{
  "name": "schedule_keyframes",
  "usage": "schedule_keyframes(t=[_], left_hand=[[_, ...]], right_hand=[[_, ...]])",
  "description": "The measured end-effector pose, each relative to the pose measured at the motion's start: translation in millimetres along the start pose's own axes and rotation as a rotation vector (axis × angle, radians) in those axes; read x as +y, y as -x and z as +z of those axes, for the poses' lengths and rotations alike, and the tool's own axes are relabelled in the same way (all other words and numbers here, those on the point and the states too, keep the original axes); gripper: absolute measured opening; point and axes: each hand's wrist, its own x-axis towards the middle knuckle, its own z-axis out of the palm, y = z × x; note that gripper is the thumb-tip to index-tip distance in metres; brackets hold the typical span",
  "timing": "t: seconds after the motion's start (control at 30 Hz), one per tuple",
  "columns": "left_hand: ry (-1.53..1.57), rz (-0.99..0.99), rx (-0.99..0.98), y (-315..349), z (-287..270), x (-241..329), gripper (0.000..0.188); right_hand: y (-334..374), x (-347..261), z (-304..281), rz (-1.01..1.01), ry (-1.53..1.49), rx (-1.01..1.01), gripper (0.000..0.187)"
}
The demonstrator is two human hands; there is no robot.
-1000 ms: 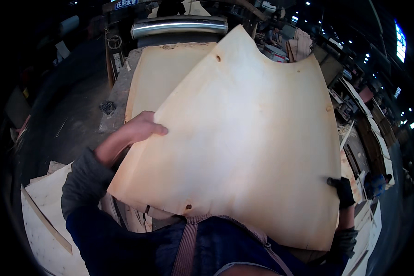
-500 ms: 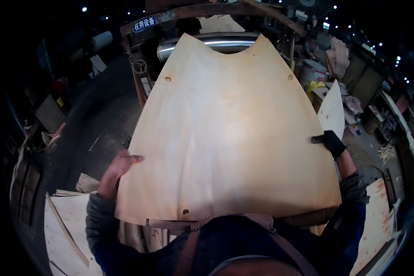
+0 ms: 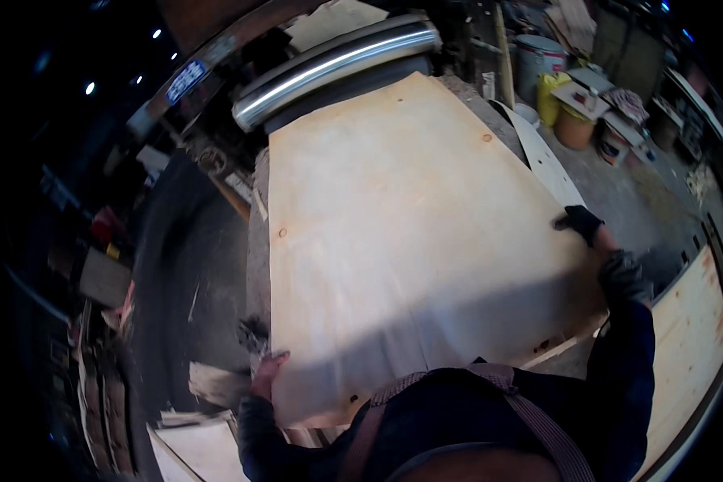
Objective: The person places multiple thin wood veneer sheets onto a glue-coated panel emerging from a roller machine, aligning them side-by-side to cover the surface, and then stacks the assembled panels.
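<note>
A broad, pale wood veneer sheet (image 3: 394,233) with a few small knots spreads out in front of me, its near part in shadow. My left hand (image 3: 267,373) holds its left edge near my body, bare thumb on top and the other fingers mostly hidden. Something dark shows just beyond that hand. On the right edge, farther up, my right hand (image 3: 580,224) in a dark glove grips the sheet, its fingers partly hidden. Past the sheet's far edge lies a shiny metal roller (image 3: 337,68) on a machine.
A narrow veneer strip (image 3: 546,157) lies beyond the right edge. Boards (image 3: 687,353) stand at the lower right, and more sheets (image 3: 201,450) at the lower left. Buckets (image 3: 541,63) and a yellow bag (image 3: 551,96) clutter the far right floor.
The sheet has come down flatter; its far edge, curved up over the roller before, now lies before it. My left hand is nearer my body. The view has turned rightward.
</note>
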Motion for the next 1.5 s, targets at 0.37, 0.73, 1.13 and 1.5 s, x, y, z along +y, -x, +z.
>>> schedule_keyframes(t=[0.37, 0.73, 1.13, 1.5], left_hand=[[-0.795, 0.430, 0.282, -9, 35, 106, 0.073], [-0.723, 0.891, -0.078, 79, 361, 282, 0.059], [-0.411, 0.814, -0.110, 112, 691, 308, 0.051], [-0.781, 1.030, 0.305, 80, 720, 270, 0.052]], right_hand=[[7, -1, 49, 0.225, 0.078, 0.534, 0.063], [247, 184, 23, 0.341, -0.556, 1.024, 0.051], [391, 436, 384, 1.532, -1.475, 0.686, 0.039], [318, 647, 442, 1.437, -1.335, 1.363, 0.054]])
